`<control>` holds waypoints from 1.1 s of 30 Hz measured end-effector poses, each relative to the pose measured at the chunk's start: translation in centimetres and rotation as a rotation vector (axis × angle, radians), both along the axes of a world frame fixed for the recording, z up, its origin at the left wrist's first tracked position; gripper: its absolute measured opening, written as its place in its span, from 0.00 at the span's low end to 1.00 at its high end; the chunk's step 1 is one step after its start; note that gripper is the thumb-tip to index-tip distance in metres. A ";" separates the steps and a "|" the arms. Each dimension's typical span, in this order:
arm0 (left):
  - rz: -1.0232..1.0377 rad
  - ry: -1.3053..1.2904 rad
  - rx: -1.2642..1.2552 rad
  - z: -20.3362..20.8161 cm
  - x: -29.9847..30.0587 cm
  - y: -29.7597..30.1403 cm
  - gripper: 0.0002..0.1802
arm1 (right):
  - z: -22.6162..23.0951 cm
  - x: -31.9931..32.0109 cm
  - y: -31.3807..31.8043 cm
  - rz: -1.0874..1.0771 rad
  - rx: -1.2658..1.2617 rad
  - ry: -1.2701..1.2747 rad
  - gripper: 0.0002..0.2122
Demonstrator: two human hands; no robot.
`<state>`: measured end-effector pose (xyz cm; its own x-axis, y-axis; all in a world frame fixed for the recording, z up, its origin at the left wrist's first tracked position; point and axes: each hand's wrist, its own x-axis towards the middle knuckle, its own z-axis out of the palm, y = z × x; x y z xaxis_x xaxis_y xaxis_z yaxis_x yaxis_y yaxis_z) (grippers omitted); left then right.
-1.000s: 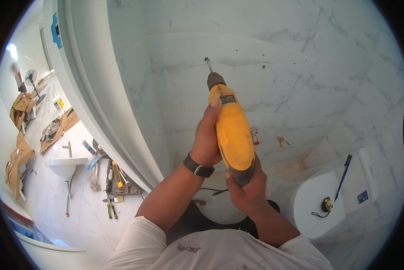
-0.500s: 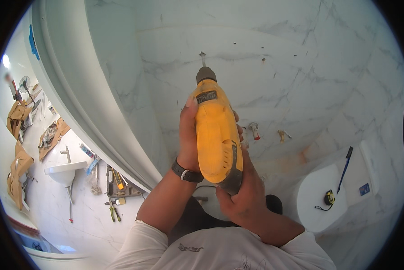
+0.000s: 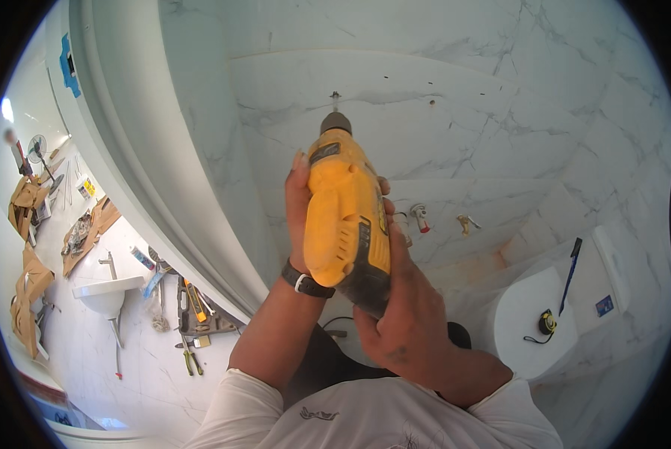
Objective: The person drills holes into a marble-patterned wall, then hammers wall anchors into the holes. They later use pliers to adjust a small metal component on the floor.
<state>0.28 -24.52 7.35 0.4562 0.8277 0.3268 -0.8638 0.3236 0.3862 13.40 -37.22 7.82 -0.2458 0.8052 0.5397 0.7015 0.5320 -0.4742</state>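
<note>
Both my hands hold a yellow power drill (image 3: 334, 224) up against the white marble-look tiled wall (image 3: 395, 146). My left hand (image 3: 296, 213), with a black watch at the wrist, is closed round the left side of its body. Lower down on the right, my right hand (image 3: 406, 318) wraps the drill's handle end; the trigger is hidden. From the dark chuck (image 3: 336, 122) a thin bit meets the wall at a small dark hole (image 3: 335, 95). How deep the bit sits I cannot tell.
Small holes and a red-handled valve (image 3: 421, 218) with a brass tap (image 3: 466, 224) mark the wall. At right, a tape measure (image 3: 547, 323) and marker (image 3: 572, 277) lie on a white toilet lid (image 3: 511, 329). Beyond the door frame (image 3: 137, 150) are a washbasin (image 3: 111, 294), tools and cardboard.
The drill's rear end has swung left and tilted, showing more of its black right side. My hands moved with it; the bit stays at the same hole.
</note>
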 end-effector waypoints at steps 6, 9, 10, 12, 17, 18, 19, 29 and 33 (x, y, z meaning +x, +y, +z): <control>0.037 0.038 -0.010 0.7 0.3 -0.3 0.42 | 0.5 0.2 -0.1 -0.016 -0.066 0.049 0.46; 0.036 0.035 -0.019 1.1 0.7 -0.7 0.41 | 0.9 0.6 -0.3 -0.037 -0.074 0.062 0.45; 0.025 0.025 -0.016 1.1 0.9 -0.8 0.41 | 1.1 0.8 -0.3 -0.047 -0.076 0.062 0.44; 0.044 0.032 0.008 1.3 1.5 -0.6 0.41 | 1.3 1.3 -0.3 -0.041 -0.075 0.133 0.42; 0.200 0.131 0.049 1.8 3.8 0.8 0.41 | 1.6 2.9 0.5 -0.048 -0.060 0.297 0.35; 0.190 0.127 0.053 1.9 4.2 0.8 0.38 | 1.6 3.2 0.7 -0.054 -0.056 0.318 0.33; 0.207 0.123 0.057 2.1 4.6 0.7 0.37 | 1.5 3.5 0.9 -0.058 -0.047 0.342 0.31; 0.276 0.218 0.053 3.1 6.6 0.6 0.27 | 0.3 6.3 2.2 -0.025 -0.210 0.482 0.31; 0.334 0.319 0.005 3.0 6.6 1.2 0.26 | -1.1 6.1 3.1 0.020 -0.314 0.609 0.31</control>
<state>6.93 -23.28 10.34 0.2428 0.9453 0.2178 -0.7583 0.0450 0.6504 19.55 -34.11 6.75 0.0112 0.9445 0.3283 0.2520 0.3150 -0.9150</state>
